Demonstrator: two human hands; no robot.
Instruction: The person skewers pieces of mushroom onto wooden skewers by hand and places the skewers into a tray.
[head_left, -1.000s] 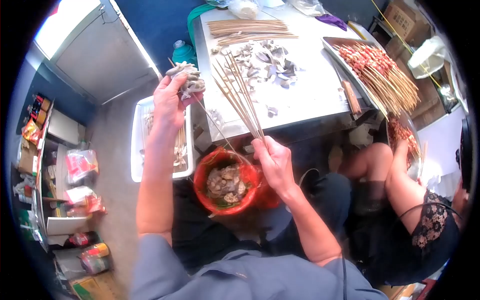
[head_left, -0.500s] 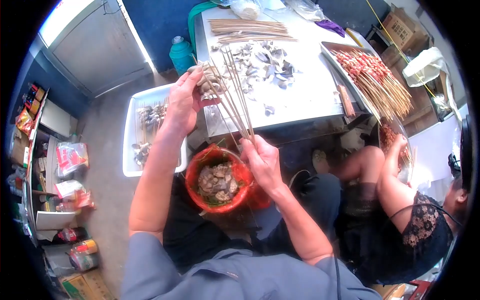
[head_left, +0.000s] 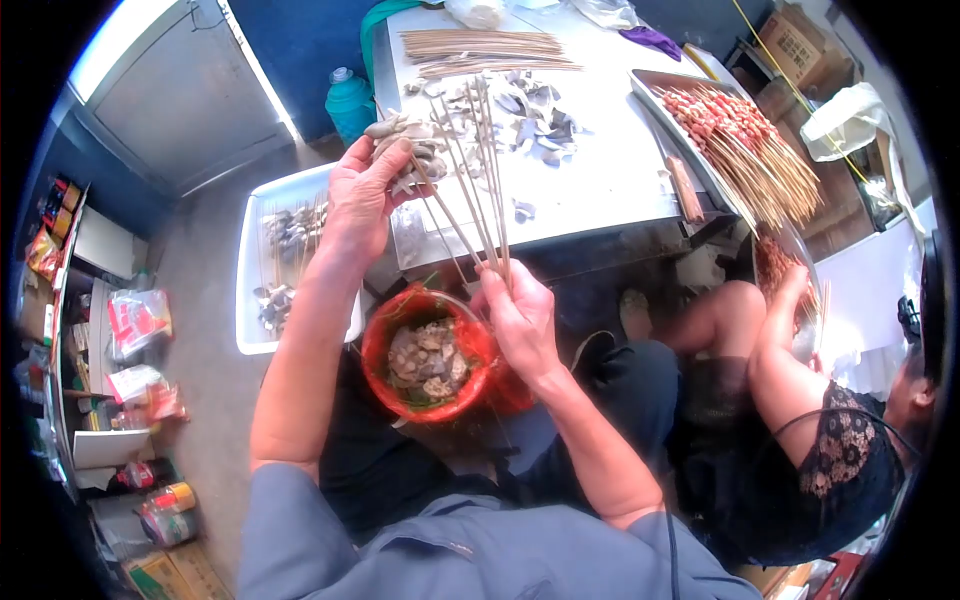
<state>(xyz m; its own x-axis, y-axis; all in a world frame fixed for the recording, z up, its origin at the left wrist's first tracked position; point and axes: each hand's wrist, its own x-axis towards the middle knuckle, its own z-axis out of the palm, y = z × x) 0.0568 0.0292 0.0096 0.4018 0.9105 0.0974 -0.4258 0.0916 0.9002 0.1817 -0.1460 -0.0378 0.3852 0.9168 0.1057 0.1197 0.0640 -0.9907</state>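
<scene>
My left hand [head_left: 362, 200] is closed on grey-white mushroom pieces [head_left: 404, 130], pinched between thumb and fingers. My right hand [head_left: 520, 322] grips the lower ends of several bamboo skewers [head_left: 492, 200], which fan upward over the table's near edge. One skewer slants up to the mushroom pieces at my left hand; whether its tip is inside them is hard to see. Below, between my knees, stands a red-lined bucket [head_left: 375, 375] with pale mushroom pieces [head_left: 432, 358] in it. Loose mushroom pieces [head_left: 545, 125] lie on the white table [head_left: 590, 185] beyond my hands.
A white tub [head_left: 250, 335] with loaded skewers stands at left. Bare skewers [head_left: 490, 45] lie at the table's back. A metal tray [head_left: 645, 90] of meat skewers [head_left: 740, 140] and a wooden-handled knife [head_left: 685, 190] lie at right. A seated person's arm [head_left: 775, 340] reaches into a bowl.
The view has shifted slightly, so most things sit a little further left. My left hand still grips the mushroom pieces, and my right hand keeps hold of the skewers.
</scene>
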